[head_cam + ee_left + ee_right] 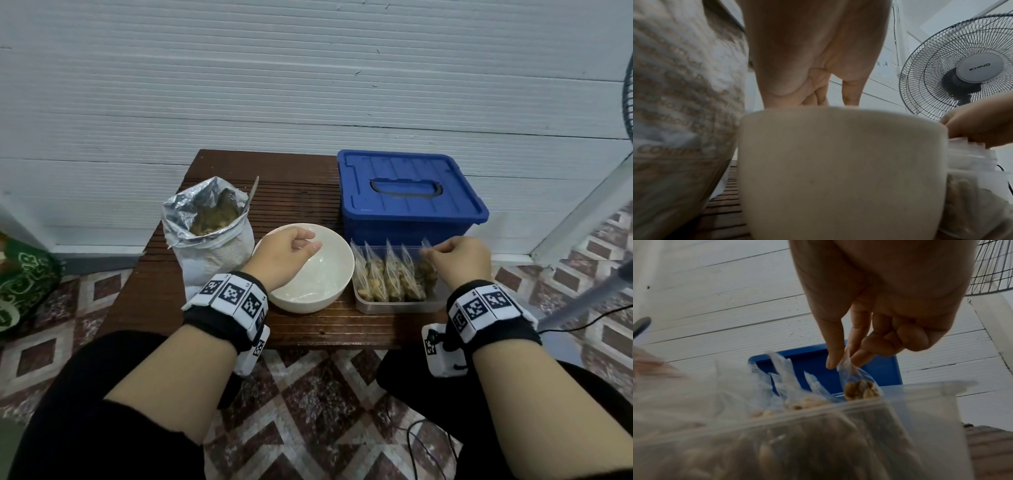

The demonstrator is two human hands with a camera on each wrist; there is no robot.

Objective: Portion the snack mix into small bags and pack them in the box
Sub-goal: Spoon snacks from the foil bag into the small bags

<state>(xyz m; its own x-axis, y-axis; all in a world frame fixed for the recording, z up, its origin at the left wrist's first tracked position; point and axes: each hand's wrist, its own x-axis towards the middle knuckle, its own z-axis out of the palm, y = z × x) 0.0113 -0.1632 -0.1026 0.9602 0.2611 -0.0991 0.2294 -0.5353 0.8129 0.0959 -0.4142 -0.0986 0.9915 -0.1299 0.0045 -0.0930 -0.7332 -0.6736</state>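
Several small clear bags (394, 274) of snack mix stand in a row inside a clear plastic box (400, 305) on the table's right. My right hand (455, 257) pinches the top of the rightmost small bag (857, 384) between thumb and fingers (833, 356). My left hand (291, 253) hovers over an empty white bowl (308, 270), fingers loosely curled and holding nothing. An open foil bag of snack mix (212, 226) stands left of the bowl, with a spoon handle (252, 192) sticking out.
A blue lidded storage box (407, 195) sits behind the clear box. The small dark wooden table (308, 335) stands against a white wall. A standing fan (966, 69) is at the right. My knees are under the table's front edge.
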